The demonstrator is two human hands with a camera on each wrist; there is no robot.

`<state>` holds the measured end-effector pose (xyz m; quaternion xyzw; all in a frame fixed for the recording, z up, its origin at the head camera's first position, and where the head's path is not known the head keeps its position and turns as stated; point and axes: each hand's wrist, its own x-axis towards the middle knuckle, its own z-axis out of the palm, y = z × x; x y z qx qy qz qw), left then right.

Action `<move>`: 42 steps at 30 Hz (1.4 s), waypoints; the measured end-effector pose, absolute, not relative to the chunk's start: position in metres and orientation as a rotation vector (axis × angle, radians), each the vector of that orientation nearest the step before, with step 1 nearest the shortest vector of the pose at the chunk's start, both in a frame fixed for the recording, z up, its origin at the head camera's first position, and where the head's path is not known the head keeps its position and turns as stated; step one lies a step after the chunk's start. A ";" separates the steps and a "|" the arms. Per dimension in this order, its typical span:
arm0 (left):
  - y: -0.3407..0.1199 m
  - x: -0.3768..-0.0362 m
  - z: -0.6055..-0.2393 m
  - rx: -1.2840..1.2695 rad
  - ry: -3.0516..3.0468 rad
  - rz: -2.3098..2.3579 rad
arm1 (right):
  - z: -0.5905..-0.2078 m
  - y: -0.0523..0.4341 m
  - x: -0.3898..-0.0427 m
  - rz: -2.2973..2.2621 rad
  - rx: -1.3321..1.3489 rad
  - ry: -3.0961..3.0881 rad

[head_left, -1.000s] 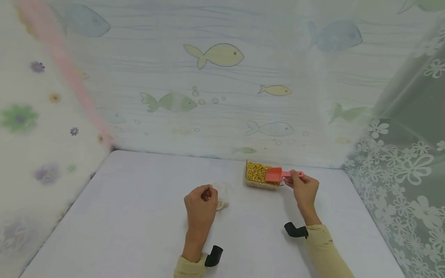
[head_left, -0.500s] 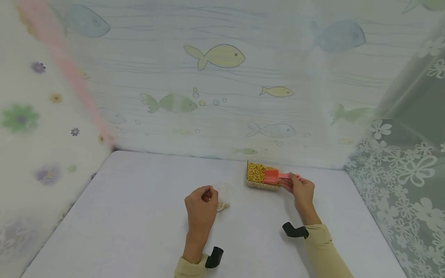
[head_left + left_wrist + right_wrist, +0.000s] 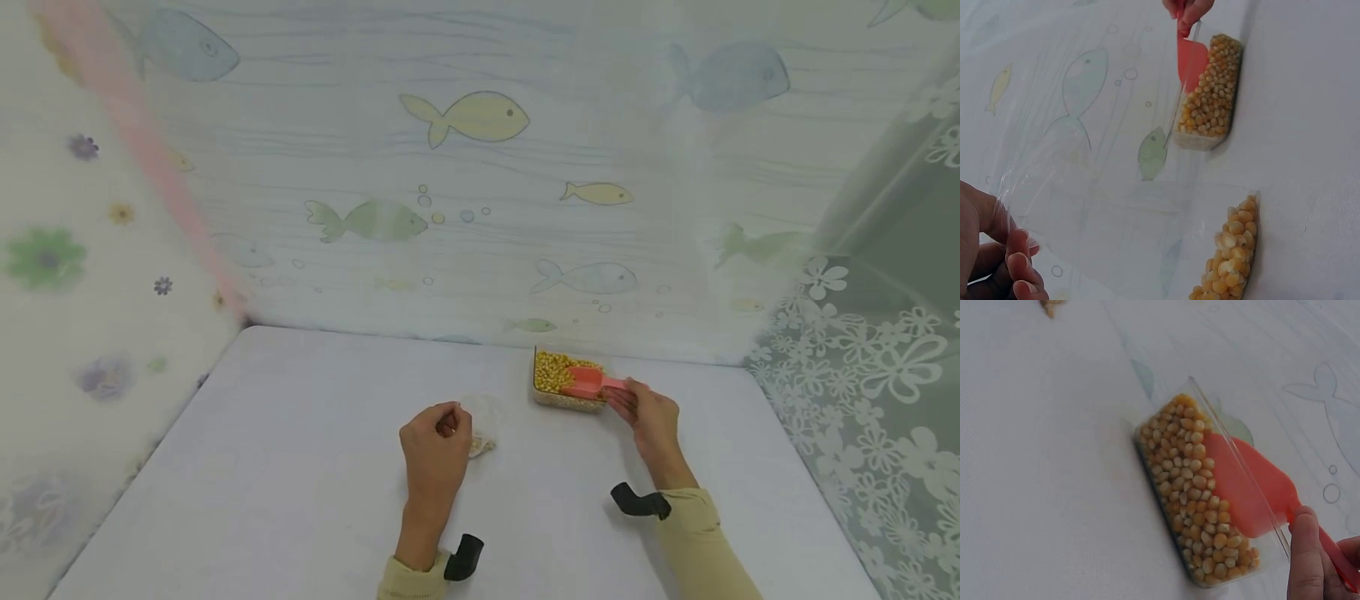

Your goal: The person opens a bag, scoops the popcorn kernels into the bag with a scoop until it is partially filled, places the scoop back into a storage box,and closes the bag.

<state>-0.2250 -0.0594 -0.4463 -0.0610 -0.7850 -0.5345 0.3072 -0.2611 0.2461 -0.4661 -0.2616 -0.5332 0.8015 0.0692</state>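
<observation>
Pale curtain cloth (image 3: 300, 125) printed with drifting fish hangs behind the white table (image 3: 285, 467), and from where I stand the eye goes straight to a red scoop (image 3: 583, 382) dipped into a clear box (image 3: 566, 403) of corn kernels (image 3: 1175, 462) near the table's back edge. Its blade lies tilted among the grains at the box's right end, with the handle sticking out past the rim; I can't make out how much corn, if any, it carries. It looks like light, stiff plastic, smooth enough to twist if pinched loosely, so I'd judge the handle close to the blade the best place to hold it. That is roughly where the person's right hand (image 3: 651, 419) grips it, thumb and fingers closed on the handle. The box seems rigid and, being well filled, probably heavy enough to sit steady, though its thin walls look as if they could crack. Nearer the person, left of the box and apart from it, a clear plastic bag (image 3: 1104, 206) sags with more kernels in its bottom. Limp and slippery by the look of it, it would fold shut readily, and its upper edge is the sensible place to take hold. The left hand (image 3: 437, 437) pinches the film up there between curled fingers. Farther out come khaki sleeves (image 3: 708, 533) with black wrist pieces (image 3: 637, 502), and a white floral lace panel (image 3: 885, 350) off to the right.
</observation>
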 end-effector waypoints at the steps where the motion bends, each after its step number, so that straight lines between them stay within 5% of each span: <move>1: -0.059 -0.225 -0.446 -0.163 -2.074 -1.414 | -0.466 0.247 -0.261 2.434 -0.794 -1.573; 42: -0.058 -0.224 -0.446 -0.164 -2.079 -1.451 | -0.483 0.255 -0.241 2.952 -0.501 -0.807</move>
